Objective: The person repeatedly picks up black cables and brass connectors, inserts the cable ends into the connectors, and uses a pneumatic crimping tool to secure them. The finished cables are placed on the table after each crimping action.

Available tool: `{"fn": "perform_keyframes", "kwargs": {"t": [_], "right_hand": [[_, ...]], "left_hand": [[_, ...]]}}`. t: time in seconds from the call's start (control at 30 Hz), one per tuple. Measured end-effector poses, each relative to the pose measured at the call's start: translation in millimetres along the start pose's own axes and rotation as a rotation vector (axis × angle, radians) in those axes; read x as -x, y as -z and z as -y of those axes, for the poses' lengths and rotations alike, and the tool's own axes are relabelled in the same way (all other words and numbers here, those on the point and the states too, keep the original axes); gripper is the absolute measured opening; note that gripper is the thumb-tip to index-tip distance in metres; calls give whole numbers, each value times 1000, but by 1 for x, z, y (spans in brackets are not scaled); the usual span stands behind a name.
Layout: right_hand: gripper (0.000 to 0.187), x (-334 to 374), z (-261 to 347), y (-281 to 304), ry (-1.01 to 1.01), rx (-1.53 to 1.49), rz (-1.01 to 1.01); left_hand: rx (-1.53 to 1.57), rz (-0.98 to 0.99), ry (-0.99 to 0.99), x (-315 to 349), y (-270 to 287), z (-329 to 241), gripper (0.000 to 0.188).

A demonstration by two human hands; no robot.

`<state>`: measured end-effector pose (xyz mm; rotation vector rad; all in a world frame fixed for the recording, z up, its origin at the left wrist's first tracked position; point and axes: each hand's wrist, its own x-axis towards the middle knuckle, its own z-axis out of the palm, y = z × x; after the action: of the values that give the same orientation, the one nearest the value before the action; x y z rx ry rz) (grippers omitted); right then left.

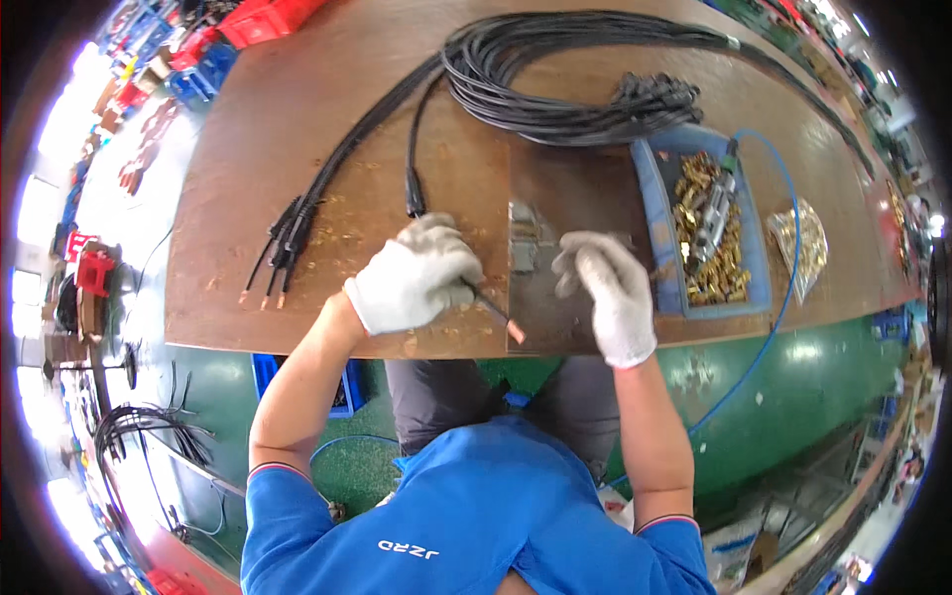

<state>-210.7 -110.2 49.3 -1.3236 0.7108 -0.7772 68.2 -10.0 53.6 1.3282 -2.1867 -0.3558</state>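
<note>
White knitted gloves cover both my hands. My left hand (pixel 421 276) is closed around a black cable (pixel 493 307), whose stripped copper end sticks out toward the table's near edge. From the far side of that hand the cable runs up to a thicker black sleeve (pixel 415 193). My right hand (pixel 610 288) hovers over the darker part of the tabletop, fingers loosely bent and apart, with nothing visible in them. Beside it a blue bin (pixel 762 288) holds many brass fittings (pixel 716 283), and a metal air tool (pixel 716 213) lies on top of them.
A big coil of black cable (pixel 516 109) lies across the back of the brown table (pixel 238 198). Several stripped cable ends (pixel 283 263) rest at the left. A clear bag of brass parts (pixel 801 248) lies right of the bin, near a blue air hose (pixel 788 183).
</note>
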Motion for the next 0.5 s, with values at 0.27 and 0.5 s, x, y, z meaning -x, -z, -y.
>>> {"fn": "perform_keyframes", "kwargs": {"t": [0.27,0.5], "right_hand": [[30,8,34,4,440,844,81],[24,1,6,-11,624,1448,159]], "left_hand": [[37,-67,97,-34,-7,-6,18],[-46,-16,93,-30,11,-7,17]]}}
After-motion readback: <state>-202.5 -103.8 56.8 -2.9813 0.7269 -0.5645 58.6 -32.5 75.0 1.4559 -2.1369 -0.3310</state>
